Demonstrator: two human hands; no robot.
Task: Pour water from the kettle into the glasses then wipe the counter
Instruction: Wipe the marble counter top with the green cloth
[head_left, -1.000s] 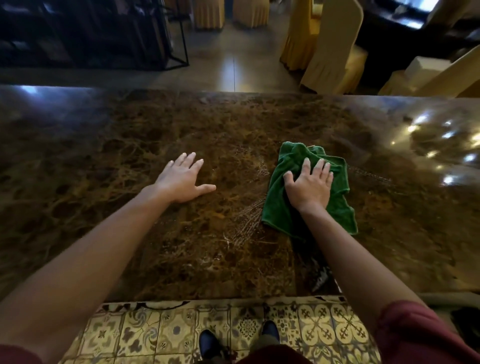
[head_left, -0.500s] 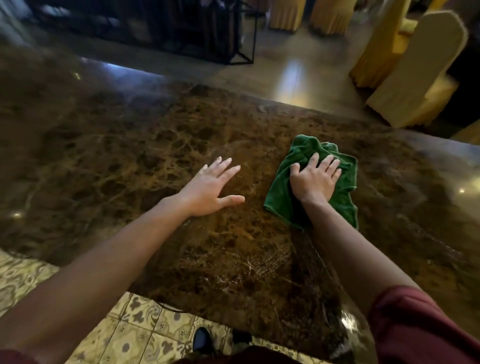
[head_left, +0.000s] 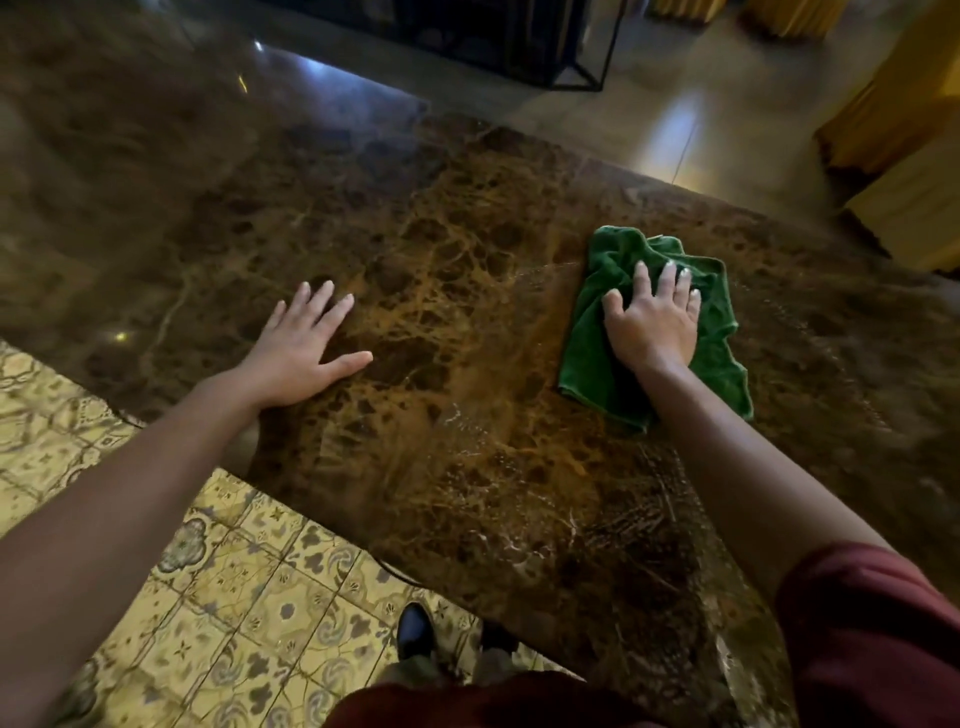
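A crumpled green cloth (head_left: 592, 358) lies on the brown marble counter (head_left: 467, 249), right of centre. My right hand (head_left: 654, 322) presses flat on top of the cloth, fingers spread over it. My left hand (head_left: 304, 353) rests palm down on the bare counter near its front edge, fingers apart, holding nothing. Faint wet streaks show on the marble between and below the hands. No kettle or glasses are in view.
Patterned yellow floor tiles (head_left: 218, 597) lie below the counter's front edge, with my dark shoe (head_left: 414, 629) on them. Beyond the far edge are a shiny floor, a black metal frame (head_left: 587, 67) and yellow-covered chairs (head_left: 904, 135).
The view has swung left and tilted. My right hand has slid the cloth to the right, away from my left hand, which stays flat on the counter.
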